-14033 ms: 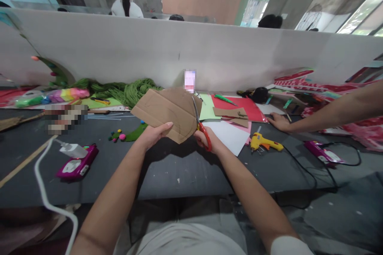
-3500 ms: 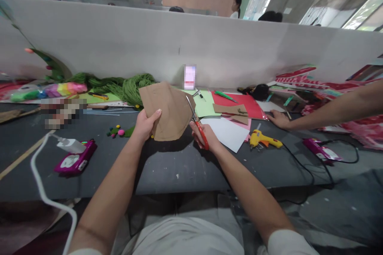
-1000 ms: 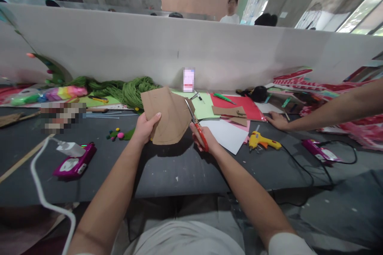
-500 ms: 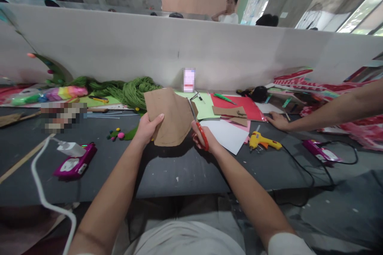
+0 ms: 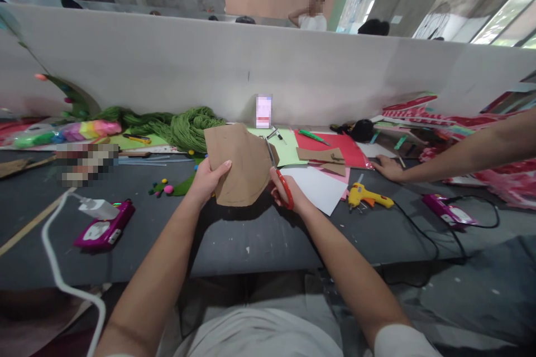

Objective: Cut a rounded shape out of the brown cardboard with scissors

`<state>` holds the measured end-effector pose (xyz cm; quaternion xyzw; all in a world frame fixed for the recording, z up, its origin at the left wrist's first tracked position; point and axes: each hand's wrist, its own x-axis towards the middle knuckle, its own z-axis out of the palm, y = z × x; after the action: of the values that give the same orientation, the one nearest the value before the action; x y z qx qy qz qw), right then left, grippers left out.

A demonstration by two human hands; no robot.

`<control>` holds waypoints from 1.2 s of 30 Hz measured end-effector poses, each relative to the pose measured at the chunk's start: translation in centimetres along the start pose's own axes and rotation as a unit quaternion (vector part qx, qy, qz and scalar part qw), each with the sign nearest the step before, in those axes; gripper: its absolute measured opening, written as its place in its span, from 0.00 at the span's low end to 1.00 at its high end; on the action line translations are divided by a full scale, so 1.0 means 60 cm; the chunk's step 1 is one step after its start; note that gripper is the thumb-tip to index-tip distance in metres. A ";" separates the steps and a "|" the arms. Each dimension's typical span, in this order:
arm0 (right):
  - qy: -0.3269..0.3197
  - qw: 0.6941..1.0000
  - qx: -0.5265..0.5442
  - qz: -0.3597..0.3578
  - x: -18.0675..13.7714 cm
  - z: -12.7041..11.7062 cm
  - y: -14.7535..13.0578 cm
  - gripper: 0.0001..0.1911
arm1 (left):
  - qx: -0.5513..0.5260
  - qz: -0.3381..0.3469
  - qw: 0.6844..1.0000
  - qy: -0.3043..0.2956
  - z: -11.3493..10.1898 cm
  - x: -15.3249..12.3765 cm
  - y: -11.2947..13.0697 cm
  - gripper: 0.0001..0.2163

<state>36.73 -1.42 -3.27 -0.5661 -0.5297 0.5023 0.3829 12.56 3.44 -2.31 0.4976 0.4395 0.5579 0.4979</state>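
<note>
My left hand (image 5: 208, 179) grips the left edge of a piece of brown cardboard (image 5: 239, 164), thumb on top and the other fingers hidden beneath. The cardboard is held above the dark table and has a faint drawn line near its lower edge. In my right hand (image 5: 288, 191) is a pair of red-handled scissors (image 5: 286, 188). The blades point up and away, at the cardboard's right edge, with a flap of cardboard showing just beyond them. Under and beside the right hand lie a white sheet (image 5: 319, 187) and pink paper.
Green yarn (image 5: 196, 127) lies behind the cardboard. A yellow glue gun (image 5: 368, 197) with a black cord rests on the right, near a purple power strip (image 5: 446, 212). Another purple power strip (image 5: 104, 228) sits left. Another person's hand (image 5: 389, 168) rests on the table at right.
The cardboard and both hands have shifted very slightly to the right. My grip on the cardboard and on the scissors stays the same.
</note>
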 end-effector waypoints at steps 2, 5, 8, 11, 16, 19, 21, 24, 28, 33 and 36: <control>-0.007 1.000 0.010 -0.003 0.001 0.000 0.003 0.35 | 0.000 -0.001 1.000 0.001 0.002 -0.002 0.002 0.28; -0.005 1.000 0.013 -0.010 0.002 0.001 0.008 0.37 | -0.004 -0.003 1.000 0.002 0.004 -0.003 0.003 0.27; 0.006 1.000 0.013 -0.017 0.001 0.000 0.011 0.36 | -0.011 -0.007 1.000 0.003 0.006 -0.004 0.003 0.27; 0.011 1.000 0.016 -0.015 -0.001 -0.001 0.009 0.35 | -0.015 -0.012 1.000 0.008 0.006 -0.004 0.003 0.27; 0.016 1.000 0.012 -0.002 -0.005 -0.002 0.005 0.35 | -0.015 -0.017 1.000 0.014 0.003 -0.003 0.002 0.27; 0.019 1.000 0.013 0.002 -0.004 -0.003 0.005 0.35 | -0.017 -0.019 1.000 0.016 0.003 -0.002 0.002 0.27; 0.018 1.000 0.011 0.007 -0.004 -0.003 0.005 0.34 | -0.018 -0.019 0.999 0.018 0.003 -0.002 0.003 0.27; 0.025 1.000 0.011 0.006 -0.003 -0.002 0.004 0.34 | -0.008 -0.017 1.000 0.008 0.003 -0.004 0.006 0.27; 0.033 0.999 0.022 0.001 0.000 -0.006 0.003 0.34 | 0.016 -0.023 1.000 -0.013 0.003 -0.006 0.007 0.26; 0.020 1.000 -0.014 0.016 0.003 -0.021 0.001 0.32 | -0.002 -0.014 0.999 0.034 -0.009 0.003 0.005 0.26; 0.006 1.000 -0.022 -0.002 0.001 -0.025 0.002 0.30 | -0.020 -0.008 0.998 0.066 -0.020 0.011 0.006 0.24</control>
<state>38.21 -1.24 -3.09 -0.5764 -0.5396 0.4860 0.3747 11.35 4.09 -2.02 0.4459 0.4645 0.5939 0.4823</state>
